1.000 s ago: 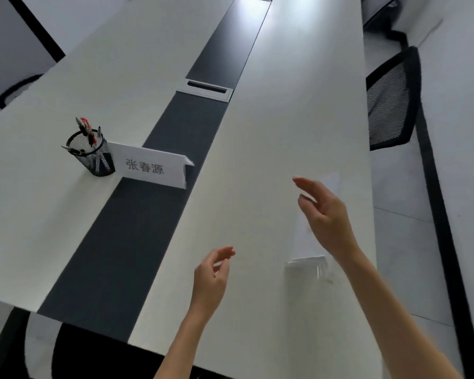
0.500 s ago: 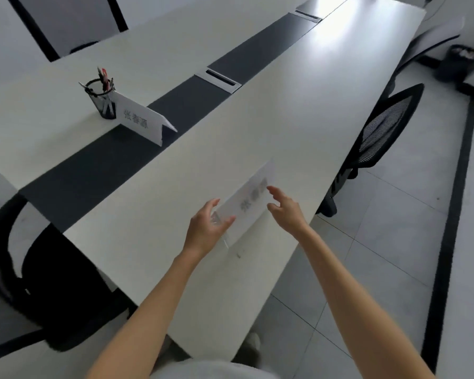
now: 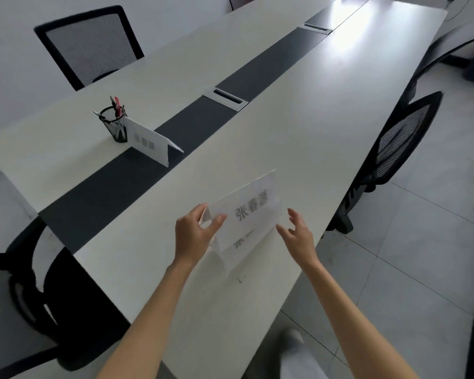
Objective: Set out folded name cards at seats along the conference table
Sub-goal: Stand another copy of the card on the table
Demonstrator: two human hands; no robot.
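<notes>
A folded name card (image 3: 246, 214) stands over the near white half of the desk (image 3: 298, 127), close to its right edge, with its printed face turned toward the camera. The card is blurred, and whether its lower edge touches the desk is hard to tell; a faint reflection of the print shows just below it. The left hand (image 3: 193, 236) has its grip closed on the card's left end, thumb across the front face and fingers behind. The right hand (image 3: 298, 239) sits just beside the card's right end with its grip wide, fingers spread and curved; I cannot tell whether any fingertip touches the card.

Farther along, a second name card (image 3: 151, 144) stands on the dark centre strip (image 3: 99, 190), touching or just beside a black mesh pen cup (image 3: 115, 124) that holds pens. A cable hatch (image 3: 226, 97) lies in the strip beyond them.

A black mesh chair (image 3: 400, 149) stands at the desk's right side, near the held card. Another chair (image 3: 91, 47) is at the far left side, and a third (image 3: 39, 291) at the near end.
</notes>
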